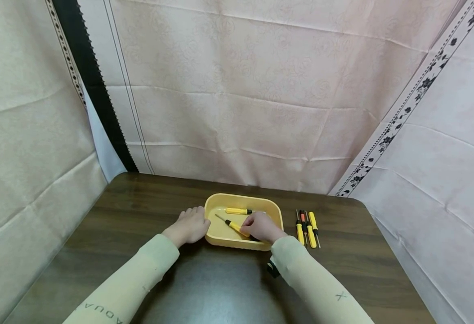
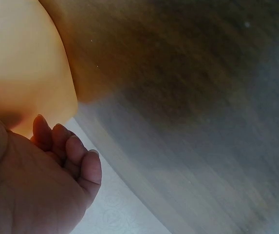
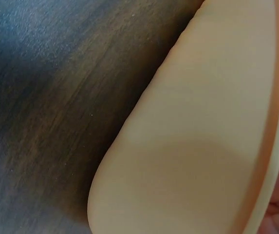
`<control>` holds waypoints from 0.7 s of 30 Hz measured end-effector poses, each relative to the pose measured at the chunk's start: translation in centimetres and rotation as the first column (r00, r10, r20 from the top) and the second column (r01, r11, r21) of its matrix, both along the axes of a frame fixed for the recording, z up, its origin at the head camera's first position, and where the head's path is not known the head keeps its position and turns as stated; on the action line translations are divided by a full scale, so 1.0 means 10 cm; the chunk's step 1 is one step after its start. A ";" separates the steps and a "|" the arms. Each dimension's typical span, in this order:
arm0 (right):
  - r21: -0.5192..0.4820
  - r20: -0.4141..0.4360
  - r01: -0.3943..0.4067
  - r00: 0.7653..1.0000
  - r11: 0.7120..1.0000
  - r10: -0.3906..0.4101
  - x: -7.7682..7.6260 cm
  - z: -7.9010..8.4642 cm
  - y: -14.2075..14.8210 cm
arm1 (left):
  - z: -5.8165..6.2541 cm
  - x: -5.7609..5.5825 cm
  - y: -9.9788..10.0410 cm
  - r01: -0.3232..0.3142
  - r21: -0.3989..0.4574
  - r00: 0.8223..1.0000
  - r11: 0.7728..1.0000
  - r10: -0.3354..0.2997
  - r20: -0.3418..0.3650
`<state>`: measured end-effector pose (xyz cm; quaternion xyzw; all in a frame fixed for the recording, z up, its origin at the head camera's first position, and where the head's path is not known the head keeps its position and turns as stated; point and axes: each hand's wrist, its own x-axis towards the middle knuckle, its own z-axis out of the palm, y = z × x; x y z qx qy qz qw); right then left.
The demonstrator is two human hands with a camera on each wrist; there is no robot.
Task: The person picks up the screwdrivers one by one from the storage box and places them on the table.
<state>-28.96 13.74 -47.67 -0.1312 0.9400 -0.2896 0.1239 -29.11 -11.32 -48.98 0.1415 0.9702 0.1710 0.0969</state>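
A shallow yellow plastic tray [image 1: 225,242] stands on the table with screwdrivers inside. My left hand [image 1: 189,223] is at its left end, thumb at the rim; in the left wrist view the curled fingers [image 2: 83,158] lie against the outer wall [image 2: 27,58]. Reaching over the front right, my right hand [image 1: 262,226] pinches the handle end of a yellow-handled screwdriver [image 1: 235,226], whose shaft points to the back left. Behind it lies another yellow screwdriver [image 1: 237,211]. A dark piece shows under the right hand, mostly hidden. The right wrist view has the tray's outer wall [image 3: 188,126].
Right of the tray, several screwdrivers lie side by side on the brown wooden table [image 1: 140,211], among them a red and black one [image 1: 302,217] and a yellow one [image 1: 313,221] at the right end. Pale cloth [image 1: 229,112] hangs behind the table and along both sides.
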 end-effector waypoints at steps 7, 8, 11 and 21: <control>0.140 -0.081 -0.054 0.995 0.989 0.066 -0.03 -0.01 -0.07 | -0.02 -0.01 0.00 0.000 -0.003 1.000 1.000 0.000 0.006; 0.170 -0.093 -0.063 0.992 0.983 0.080 -0.04 -0.01 -0.09 | -0.02 -0.02 0.00 -0.001 -0.003 1.000 1.000 0.001 0.005; 0.244 -0.130 -0.094 0.983 0.965 0.129 -0.05 0.00 -0.12 | -0.03 -0.02 0.00 -0.001 -0.003 1.000 1.000 0.001 0.005; 0.174 -0.136 -0.044 0.988 0.984 0.069 -0.05 0.01 -0.10 | -0.03 -0.02 -0.01 0.005 -0.005 1.000 1.000 -0.005 -0.001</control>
